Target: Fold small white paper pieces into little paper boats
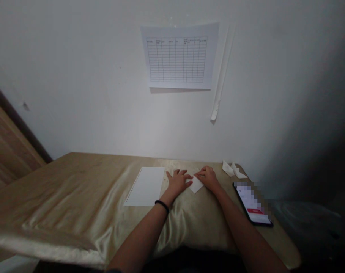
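A small white folded paper [195,184] lies on the cloth-covered table between my hands, one corner pointing toward me. My left hand [178,182] rests palm down at its left edge, fingers spread, with the thumb and forefinger touching the paper. My right hand [207,177] is closed at the upper right of the paper, its fingertips pinching the fold. Part of the paper is hidden beneath the fingers. To the left of my left hand lies a white loose-leaf sheet [146,186] with punched holes along its left edge.
Two folded paper shapes [228,169] stand at the table's back right corner. A phone [257,218] with a lit screen lies near the right edge. The shiny gold tablecloth [84,193] is wrinkled. A printed table sheet [176,60] and a paper strip [222,76] hang on the wall.
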A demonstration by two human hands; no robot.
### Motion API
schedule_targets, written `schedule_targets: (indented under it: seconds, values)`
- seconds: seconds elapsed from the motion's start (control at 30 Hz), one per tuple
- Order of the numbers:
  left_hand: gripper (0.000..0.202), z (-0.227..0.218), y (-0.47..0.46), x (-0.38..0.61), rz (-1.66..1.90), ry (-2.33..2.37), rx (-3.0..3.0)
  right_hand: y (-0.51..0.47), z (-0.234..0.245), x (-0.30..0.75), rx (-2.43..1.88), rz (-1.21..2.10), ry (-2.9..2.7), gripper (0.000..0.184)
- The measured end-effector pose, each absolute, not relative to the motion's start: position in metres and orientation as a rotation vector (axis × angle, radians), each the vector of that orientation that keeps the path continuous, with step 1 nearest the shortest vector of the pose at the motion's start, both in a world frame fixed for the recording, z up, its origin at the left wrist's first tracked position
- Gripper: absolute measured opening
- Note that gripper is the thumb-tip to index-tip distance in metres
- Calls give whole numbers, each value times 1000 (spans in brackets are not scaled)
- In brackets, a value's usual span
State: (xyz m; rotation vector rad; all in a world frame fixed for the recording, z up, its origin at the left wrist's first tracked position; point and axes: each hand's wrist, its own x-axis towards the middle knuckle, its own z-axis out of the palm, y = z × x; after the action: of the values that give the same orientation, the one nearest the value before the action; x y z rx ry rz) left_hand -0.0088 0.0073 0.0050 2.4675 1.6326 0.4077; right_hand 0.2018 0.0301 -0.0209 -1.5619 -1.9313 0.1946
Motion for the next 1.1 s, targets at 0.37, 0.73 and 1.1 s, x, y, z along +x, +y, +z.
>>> schedule_targets:
  seconds: [0.37,0.73,1.1]
  values:
    - [31,4,7,-9,435,1633,2482,25,-22,208,-1498,292,-1919,8]
    - [31,8,4,-9,425,1630,2472,-1,-17,235,-1460,442,-1954,7]
    - [32,9,0,-5,412,1628,2529,-19,-10,230,-1440,335,-1952,10]
